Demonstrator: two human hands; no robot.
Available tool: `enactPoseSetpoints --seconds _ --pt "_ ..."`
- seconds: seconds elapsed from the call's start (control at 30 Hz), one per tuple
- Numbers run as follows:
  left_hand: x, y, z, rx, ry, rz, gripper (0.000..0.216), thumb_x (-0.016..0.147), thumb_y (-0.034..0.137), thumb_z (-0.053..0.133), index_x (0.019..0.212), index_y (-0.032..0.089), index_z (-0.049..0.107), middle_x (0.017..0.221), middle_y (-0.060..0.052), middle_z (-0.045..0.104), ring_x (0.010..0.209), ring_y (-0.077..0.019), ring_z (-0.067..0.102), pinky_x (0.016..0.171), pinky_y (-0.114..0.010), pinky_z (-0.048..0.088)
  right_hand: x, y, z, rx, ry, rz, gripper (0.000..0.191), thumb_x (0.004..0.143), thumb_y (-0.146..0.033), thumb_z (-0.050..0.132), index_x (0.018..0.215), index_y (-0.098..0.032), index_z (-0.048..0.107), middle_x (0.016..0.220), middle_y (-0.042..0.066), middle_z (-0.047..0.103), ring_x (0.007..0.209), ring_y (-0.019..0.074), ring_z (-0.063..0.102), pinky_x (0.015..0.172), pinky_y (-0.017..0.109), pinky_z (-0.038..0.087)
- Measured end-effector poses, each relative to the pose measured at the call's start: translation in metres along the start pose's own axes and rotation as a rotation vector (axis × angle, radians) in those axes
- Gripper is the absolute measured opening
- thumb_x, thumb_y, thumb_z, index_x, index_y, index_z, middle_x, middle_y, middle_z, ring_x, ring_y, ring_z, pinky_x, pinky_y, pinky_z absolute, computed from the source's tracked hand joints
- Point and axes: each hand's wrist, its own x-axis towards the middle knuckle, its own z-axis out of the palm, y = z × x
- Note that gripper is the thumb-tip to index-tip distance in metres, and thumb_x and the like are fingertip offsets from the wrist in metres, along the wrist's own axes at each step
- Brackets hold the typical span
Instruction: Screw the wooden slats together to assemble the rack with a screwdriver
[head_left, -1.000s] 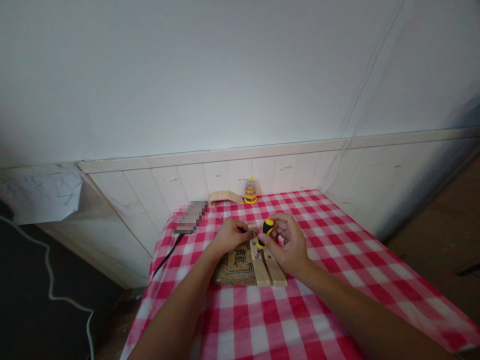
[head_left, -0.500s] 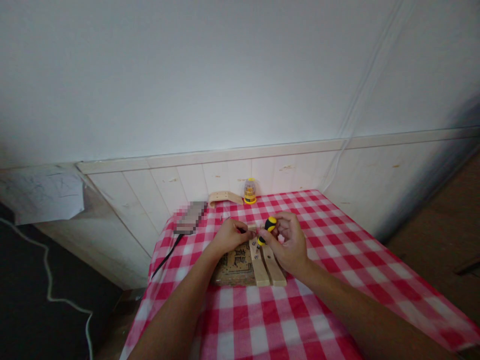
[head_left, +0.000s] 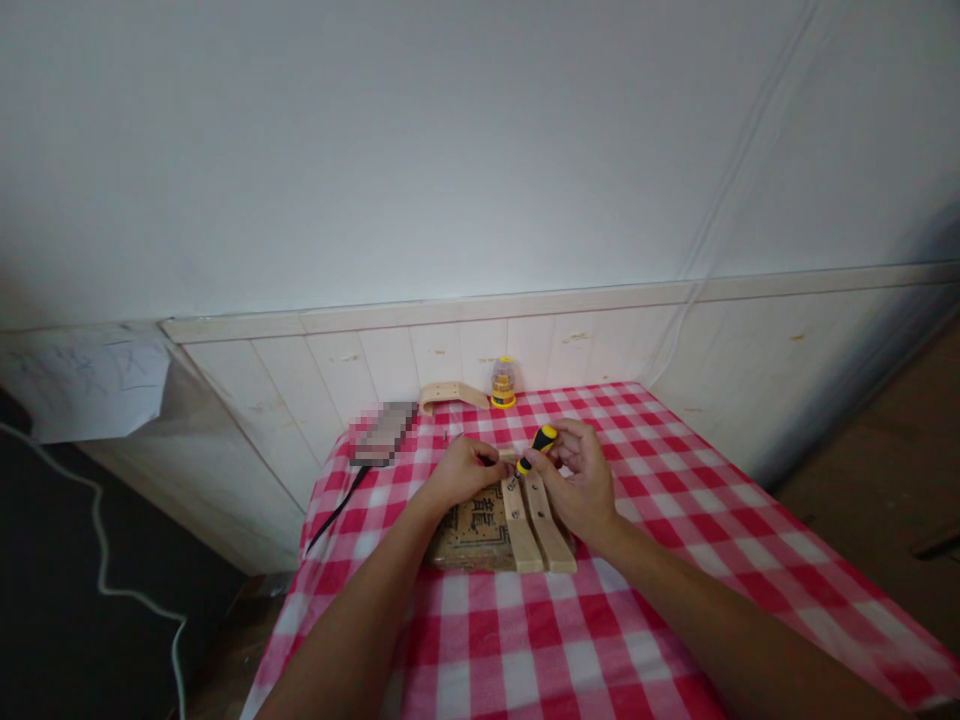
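My right hand (head_left: 581, 480) is closed around the black and yellow handle of a screwdriver (head_left: 541, 440). The screwdriver slants down to the left, its tip close to the far hole or screw of a pale wooden strip (head_left: 527, 545). Beside that strip lies a second, similar wooden strip (head_left: 556, 545) with dark holes or screws. Both rest on a brown block (head_left: 469, 550) printed with black characters. My left hand (head_left: 465, 468) lies over the block's far left part, fingers closed by the strip's far end; a dark bit shows at the fingertips, too small to name.
A bent wooden piece (head_left: 454, 393) and a clear-topped yellow screwdriver-bit case (head_left: 503, 385) stand at the table's back, against the panelled wall (head_left: 382, 355). A blurred-out flat object (head_left: 384, 435) with a black strap lies left. A red and white checked cloth (head_left: 495, 640) covers the table.
The screwdriver tip has shifted from near the strip's nearer screw to its farther one, leaving the nearer one in plain view. My left hand has hardly moved.
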Motion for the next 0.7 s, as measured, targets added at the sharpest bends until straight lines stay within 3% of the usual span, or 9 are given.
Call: enactPoseSetpoints --seconds 0.43,0.57,0.7 --pt "0.0005 -0.0012 0.0009 -0.009 -0.006 0.036 0.034 0.077 0.042 0.065 0.061 0.012 0.066 0.053 0.005 0.044 0.051 -0.0077 0.035 0.05 -0.023 0.025 -0.0032 -0.0021 -0.0048 -0.015 -0.198 -0.019 0.04 0.093 -0.026 0.061 0.133 -0.028 0.056 0.106 0.007 0.07 0.077 0.0175 0.071 0.058 0.027 0.058" --pt "0.0007 -0.0008 0.0001 0.005 -0.007 0.027 0.033 0.078 0.041 0.064 0.061 0.012 0.066 0.052 0.004 0.044 0.051 -0.008 0.036 0.05 -0.022 0.026 -0.004 -0.0033 -0.0076 -0.033 -0.264 -0.042 0.039 0.096 -0.026 0.054 0.135 -0.027 0.055 0.098 0.007 0.072 0.068 0.0165 0.069 0.058 0.029 0.058" --pt "0.0002 0.0002 0.0003 0.006 -0.009 0.014 0.036 0.077 0.044 0.066 0.061 0.012 0.066 0.052 0.004 0.045 0.051 -0.0079 0.036 0.049 -0.022 0.025 -0.0025 -0.0021 -0.0068 -0.026 -0.213 -0.022 0.037 0.095 -0.026 0.056 0.133 -0.026 0.057 0.095 0.006 0.073 0.07 0.0176 0.071 0.06 0.03 0.06"
